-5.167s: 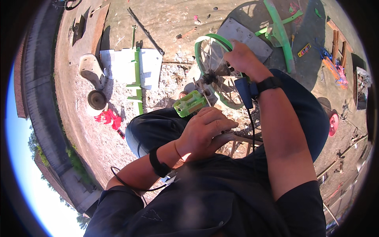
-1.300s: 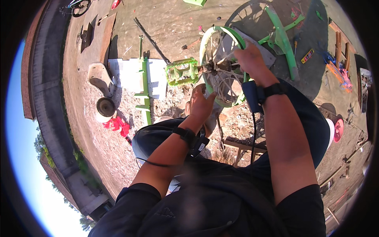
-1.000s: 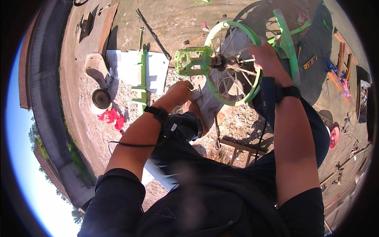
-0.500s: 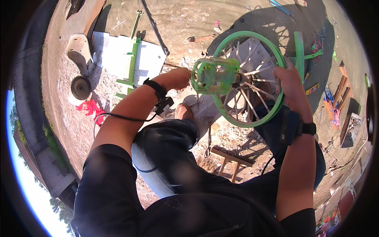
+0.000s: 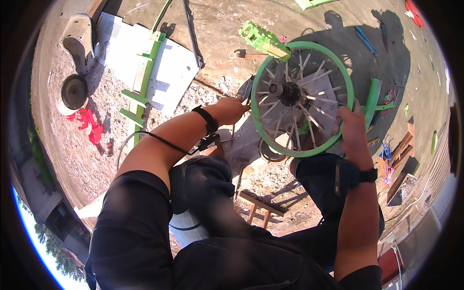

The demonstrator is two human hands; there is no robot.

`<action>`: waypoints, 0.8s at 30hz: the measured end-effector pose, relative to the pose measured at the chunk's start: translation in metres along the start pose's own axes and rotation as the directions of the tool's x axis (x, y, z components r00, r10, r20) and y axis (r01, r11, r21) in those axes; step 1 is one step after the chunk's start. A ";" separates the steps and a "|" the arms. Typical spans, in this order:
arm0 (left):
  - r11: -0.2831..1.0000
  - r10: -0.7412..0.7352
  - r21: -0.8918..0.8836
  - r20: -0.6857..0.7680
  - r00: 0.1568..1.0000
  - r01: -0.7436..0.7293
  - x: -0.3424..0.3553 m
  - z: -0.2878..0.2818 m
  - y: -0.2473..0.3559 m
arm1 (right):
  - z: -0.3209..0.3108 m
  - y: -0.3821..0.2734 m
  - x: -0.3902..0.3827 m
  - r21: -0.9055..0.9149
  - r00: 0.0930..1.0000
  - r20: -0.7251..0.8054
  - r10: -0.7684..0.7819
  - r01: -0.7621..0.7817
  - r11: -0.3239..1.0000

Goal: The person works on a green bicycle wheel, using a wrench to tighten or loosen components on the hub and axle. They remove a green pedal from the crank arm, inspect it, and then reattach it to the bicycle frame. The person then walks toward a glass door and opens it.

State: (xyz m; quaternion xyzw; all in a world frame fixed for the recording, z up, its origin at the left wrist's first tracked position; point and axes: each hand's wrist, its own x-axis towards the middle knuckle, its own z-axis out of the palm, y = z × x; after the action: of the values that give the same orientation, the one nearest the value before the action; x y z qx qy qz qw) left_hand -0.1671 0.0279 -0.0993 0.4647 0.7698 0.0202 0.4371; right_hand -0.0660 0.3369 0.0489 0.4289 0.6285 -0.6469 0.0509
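Wheel with green rim and pale spokes (image 5: 296,96) in front of dark-trousered right knee (image 5: 321,174); right hand (image 5: 354,126) grasps its right edge. Left hand (image 5: 232,110) curled beside dark-grey object (image 5: 245,89); whether gripping it, cannot tell. Bright-green openwork block (image 5: 263,41) appears already off dark hub (image 5: 286,94), near upper-left rim; spokes, hub still joined to rim.

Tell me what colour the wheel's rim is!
The wheel's rim is green, clearest in the head view.

Hard, bright sunlight comes from the near left, throwing a large shadow (image 5: 372,72) to the far right. The white panel (image 5: 171,67) glares; the near-left sky (image 5: 50,269) blows out. Hazy smudges veil the shirt (image 5: 222,266); edges bend toward a black rim (image 5: 9,96).
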 end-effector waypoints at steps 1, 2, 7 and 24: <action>1.000 -0.013 0.002 0.008 1.000 0.013 0.005 0.001 -0.001 | 0.001 0.010 0.007 0.021 1.000 -0.010 -0.018 0.018 1.000; 1.000 -0.001 0.018 -0.011 1.000 0.001 0.008 0.006 -0.003 | 0.004 0.017 0.013 0.054 1.000 -0.003 -0.008 0.008 0.998; 1.000 0.014 -0.022 -0.067 0.998 -0.016 0.012 0.017 -0.012 | 0.020 0.017 0.013 0.065 0.999 0.000 0.045 -0.045 0.997; 0.969 -0.193 -0.168 -0.043 0.980 0.184 0.010 0.025 -0.023 | 0.008 -0.010 0.006 0.018 0.999 0.027 0.044 -0.044 0.999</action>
State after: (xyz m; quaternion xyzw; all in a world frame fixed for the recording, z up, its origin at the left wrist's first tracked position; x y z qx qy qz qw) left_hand -0.1680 0.0130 -0.1309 0.3514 0.8188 0.0552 0.4507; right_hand -0.0801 0.3347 0.0512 0.4345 0.6123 -0.6569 0.0693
